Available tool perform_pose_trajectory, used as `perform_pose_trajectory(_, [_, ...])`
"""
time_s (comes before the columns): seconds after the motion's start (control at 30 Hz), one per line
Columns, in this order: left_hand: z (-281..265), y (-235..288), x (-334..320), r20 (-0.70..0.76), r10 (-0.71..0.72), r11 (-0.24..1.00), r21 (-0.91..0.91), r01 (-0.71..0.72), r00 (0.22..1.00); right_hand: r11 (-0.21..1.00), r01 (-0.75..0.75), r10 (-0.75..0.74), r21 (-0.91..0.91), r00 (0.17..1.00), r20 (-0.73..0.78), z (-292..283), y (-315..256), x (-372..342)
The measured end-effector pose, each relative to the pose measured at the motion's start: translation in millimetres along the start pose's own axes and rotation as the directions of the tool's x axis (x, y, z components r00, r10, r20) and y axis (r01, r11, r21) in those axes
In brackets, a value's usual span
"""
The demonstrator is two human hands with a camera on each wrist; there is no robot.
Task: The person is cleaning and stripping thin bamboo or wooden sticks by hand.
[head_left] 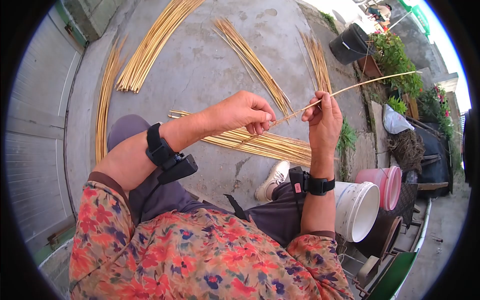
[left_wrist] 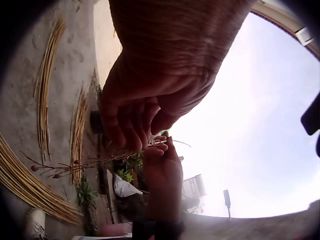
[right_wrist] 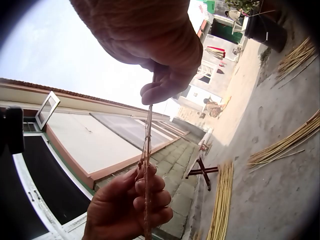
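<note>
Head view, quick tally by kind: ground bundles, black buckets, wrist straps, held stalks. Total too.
Straw-coloured stalk bundles on grey concrete: 5
Black plastic bucket: 1
Black wrist straps: 2
Long, thin tan stalk in the hands' grip: 1
Total: 9

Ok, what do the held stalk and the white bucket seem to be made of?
The stalk looks like dried plant stem, species unclear: pale tan, slender, with thin side twigs. The white bucket is probably plastic, smooth with a slight sheen, judging by its thick, moulded-looking rim.
</note>
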State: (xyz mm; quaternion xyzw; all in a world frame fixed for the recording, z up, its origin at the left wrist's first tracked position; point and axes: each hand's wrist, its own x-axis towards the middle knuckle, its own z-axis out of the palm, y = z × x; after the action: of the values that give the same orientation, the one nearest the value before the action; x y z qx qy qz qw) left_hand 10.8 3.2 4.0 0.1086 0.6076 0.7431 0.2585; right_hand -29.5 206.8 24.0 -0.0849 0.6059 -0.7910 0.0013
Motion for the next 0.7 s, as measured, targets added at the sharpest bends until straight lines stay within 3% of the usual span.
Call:
perform_pose_trajectory(0.33, [1.2,-10.6,7.1,0.058,-0.080,0.991,-0.100,0.085,0.995,0.999,-0.040,0.040,-0.021,0.999,0.001,1.8,4.3,0.1])
perform_pose_trajectory(0.7, [1.6,-19.8,12.2,0.022,-0.037,0.997,0.067,0.036,0.999,0.996,-0.065,0.066,-0.053,0.998,0.016,2.4,14.2,1.1])
